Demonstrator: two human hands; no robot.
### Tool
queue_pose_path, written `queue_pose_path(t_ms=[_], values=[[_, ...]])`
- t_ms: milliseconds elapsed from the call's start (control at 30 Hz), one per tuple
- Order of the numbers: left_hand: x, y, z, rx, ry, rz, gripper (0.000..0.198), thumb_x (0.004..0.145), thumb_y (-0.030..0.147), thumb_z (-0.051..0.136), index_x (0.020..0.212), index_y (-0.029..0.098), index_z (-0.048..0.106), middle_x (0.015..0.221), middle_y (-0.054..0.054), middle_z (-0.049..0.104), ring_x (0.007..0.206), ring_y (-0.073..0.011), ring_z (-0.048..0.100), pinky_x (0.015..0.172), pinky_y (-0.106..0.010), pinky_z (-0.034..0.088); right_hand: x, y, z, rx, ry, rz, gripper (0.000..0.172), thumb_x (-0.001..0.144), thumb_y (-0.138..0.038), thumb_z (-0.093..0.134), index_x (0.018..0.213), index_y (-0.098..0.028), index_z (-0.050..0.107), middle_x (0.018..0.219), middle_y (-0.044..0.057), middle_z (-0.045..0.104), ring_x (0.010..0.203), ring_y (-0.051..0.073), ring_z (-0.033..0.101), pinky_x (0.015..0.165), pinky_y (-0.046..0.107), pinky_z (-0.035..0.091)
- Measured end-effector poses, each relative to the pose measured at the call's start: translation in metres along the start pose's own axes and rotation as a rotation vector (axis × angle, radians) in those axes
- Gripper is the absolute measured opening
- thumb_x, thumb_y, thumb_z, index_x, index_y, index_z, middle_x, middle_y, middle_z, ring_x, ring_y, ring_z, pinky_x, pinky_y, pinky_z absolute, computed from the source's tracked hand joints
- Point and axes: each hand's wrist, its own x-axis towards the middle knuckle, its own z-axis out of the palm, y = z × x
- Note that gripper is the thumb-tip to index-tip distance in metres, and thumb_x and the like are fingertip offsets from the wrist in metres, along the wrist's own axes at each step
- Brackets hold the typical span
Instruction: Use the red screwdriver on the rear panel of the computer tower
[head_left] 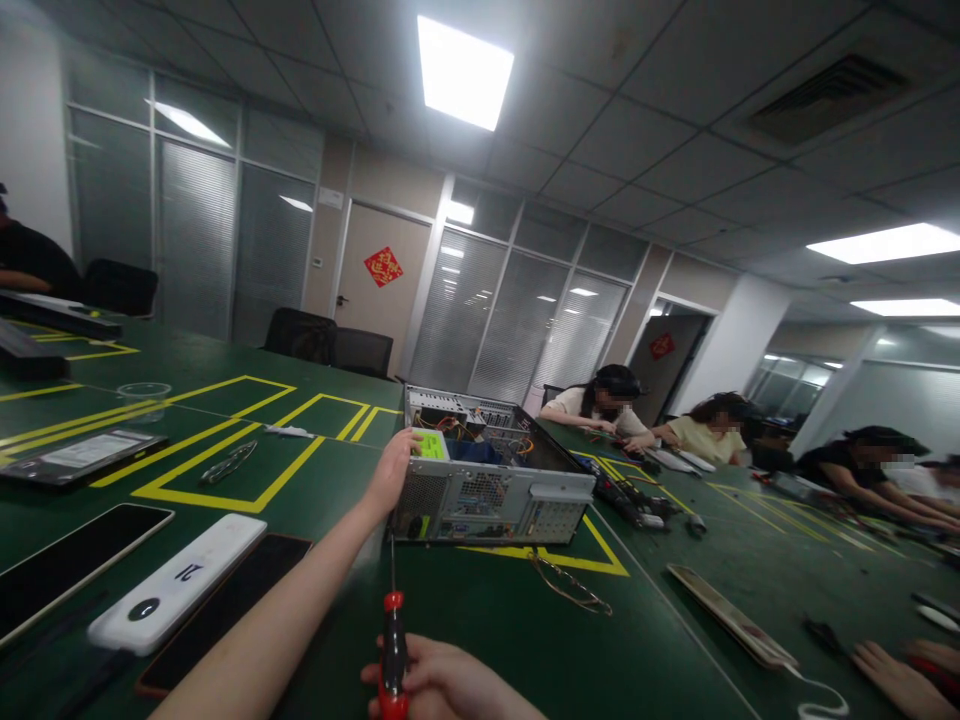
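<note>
An open desktop computer case (491,505) lies on the green table, its back panel with ports and slots toward me. Colored wires show inside it, beside a power supply with a bright green label (429,444). My left hand (394,468) grips the case's near left corner, fingers bent over the top edge at that label. In my right hand (431,675), low in the view, is a red and black screwdriver (394,650) with its shaft upward. The tip appears by the case's lower left corner; whether it touches a screw is too small to tell.
At left lie a hard drive (82,455), phones (75,560), a white device (180,585) marked 21 and a clear cup (142,400). Eyeglasses (574,585) lie before the case. To the right are a phone with a cable (727,615) and several people at work.
</note>
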Motion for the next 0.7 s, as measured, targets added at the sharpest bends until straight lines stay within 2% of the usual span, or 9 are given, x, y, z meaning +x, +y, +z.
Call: queue_pose_path(t_ms=[100,167,267,367,433,500,533,600,700], values=[[0.0,0.001,0.0,-0.003,-0.004,-0.012,0.049,0.102,0.053,0.028,0.085,0.022,0.063,0.115,-0.011,0.069,0.131,-0.0266,0.054,0.117,-0.047,0.04,-0.001,-0.002,0.004,-0.068,-0.017,-0.038,0.068,0.054,-0.019,0.092,0.115,-0.018,0.062,0.107,0.008,0.073,0.093,0.021,0.068,0.09,0.041,0.043],[0.0,0.001,0.0,-0.01,0.002,-0.005,0.049,0.102,0.053,0.028,0.086,0.022,0.063,0.115,-0.011,0.069,0.13,-0.0266,0.055,0.117,-0.047,0.04,0.003,0.0,0.002,-0.089,0.032,-0.053,0.067,0.055,-0.032,0.095,0.112,-0.015,0.063,0.091,0.005,0.072,0.079,0.016,0.066,0.08,0.034,0.044],[-0.001,0.001,0.001,-0.017,0.014,0.003,0.049,0.102,0.052,0.028,0.086,0.021,0.063,0.115,-0.011,0.069,0.129,-0.0263,0.056,0.117,-0.047,0.04,0.01,0.007,-0.008,-0.04,0.152,-0.063,0.051,0.062,-0.045,0.089,0.094,-0.013,0.064,0.07,-0.003,0.06,0.058,0.008,0.053,0.06,0.025,0.036],[-0.001,0.001,0.001,-0.019,0.016,-0.002,0.05,0.101,0.054,0.028,0.086,0.021,0.063,0.116,-0.012,0.069,0.13,-0.0262,0.055,0.117,-0.047,0.04,0.014,0.01,-0.02,-0.031,0.166,-0.03,0.043,0.069,-0.048,0.083,0.087,-0.017,0.059,0.076,0.0,0.063,0.054,0.007,0.049,0.052,0.022,0.027],[-0.001,0.0,0.002,-0.02,0.014,-0.003,0.051,0.101,0.055,0.028,0.086,0.021,0.063,0.116,-0.012,0.069,0.13,-0.0263,0.055,0.117,-0.047,0.04,0.013,0.01,-0.024,-0.042,0.116,0.017,0.045,0.073,-0.051,0.081,0.094,-0.019,0.058,0.084,0.002,0.067,0.048,0.005,0.042,0.049,0.02,0.02],[-0.001,-0.001,0.002,-0.021,0.014,0.0,0.052,0.101,0.056,0.028,0.086,0.021,0.063,0.115,-0.012,0.069,0.129,-0.0264,0.055,0.117,-0.047,0.039,0.011,0.008,-0.024,-0.02,0.073,0.037,0.048,0.077,-0.057,0.077,0.104,-0.022,0.057,0.083,-0.001,0.066,0.044,0.004,0.033,0.048,0.02,0.016],[-0.001,-0.001,0.002,-0.022,0.016,0.003,0.052,0.101,0.056,0.028,0.086,0.021,0.063,0.115,-0.012,0.069,0.129,-0.0265,0.055,0.117,-0.047,0.039,0.009,0.006,-0.022,-0.006,0.058,0.041,0.05,0.078,-0.059,0.074,0.109,-0.023,0.057,0.08,-0.002,0.065,0.044,0.004,0.034,0.049,0.02,0.017],[-0.001,-0.002,0.003,-0.025,0.022,0.007,0.052,0.101,0.057,0.028,0.086,0.021,0.063,0.114,-0.012,0.069,0.127,-0.0265,0.056,0.116,-0.047,0.04,0.006,0.003,-0.015,-0.006,0.033,0.049,0.052,0.079,-0.062,0.068,0.111,-0.022,0.058,0.081,0.0,0.066,0.051,0.008,0.045,0.052,0.022,0.025],[-0.001,-0.002,0.002,-0.023,0.021,0.011,0.051,0.101,0.056,0.028,0.086,0.021,0.063,0.114,-0.011,0.069,0.128,-0.0264,0.056,0.116,-0.047,0.041,0.002,-0.001,0.0,-0.067,-0.035,0.029,0.052,0.069,-0.05,0.073,0.109,-0.02,0.059,0.101,0.009,0.072,0.074,0.018,0.063,0.065,0.03,0.039]])
